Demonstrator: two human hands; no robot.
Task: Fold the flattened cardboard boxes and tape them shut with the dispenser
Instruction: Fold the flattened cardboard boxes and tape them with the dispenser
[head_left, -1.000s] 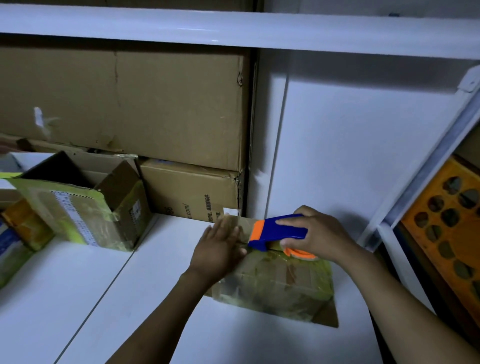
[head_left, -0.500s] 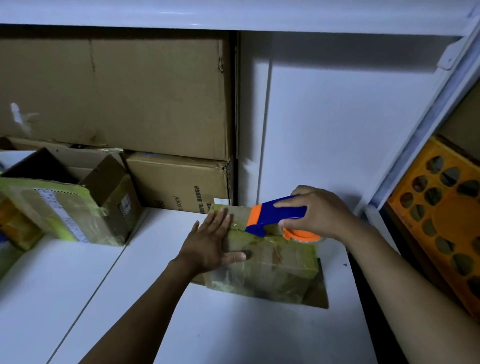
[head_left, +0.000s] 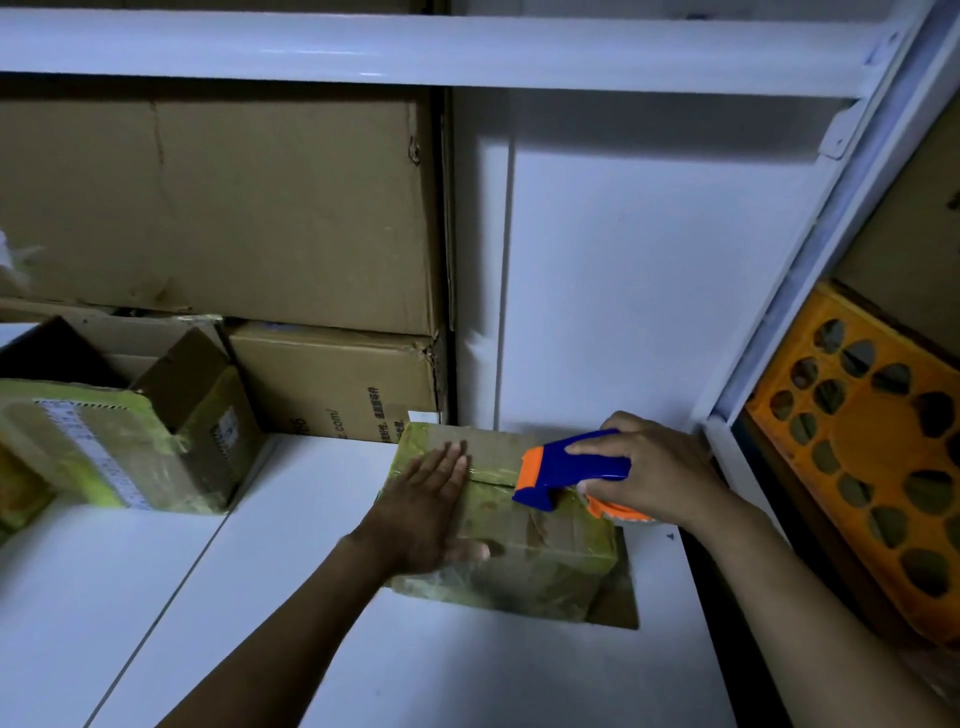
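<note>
A small cardboard box (head_left: 540, 551), wrapped in yellowish tape, lies on the white shelf (head_left: 322, 639) in front of me. My left hand (head_left: 426, 509) presses flat on the box's left part, fingers straight along the taped centre seam. My right hand (head_left: 654, 478) grips the blue and orange tape dispenser (head_left: 566, 475), whose blue nose rests on the seam just right of my left fingertips. The orange tape roll shows under my right palm.
An open taped box (head_left: 130, 447) stands at the left on the shelf. Large brown cartons (head_left: 249, 218) are stacked against the back wall. An orange perforated crate (head_left: 862, 441) sits beyond the shelf post at the right. A white shelf board spans overhead.
The dispenser has slid right along the seam, away from my left hand. My left hand has stayed flat on the box's left part.
</note>
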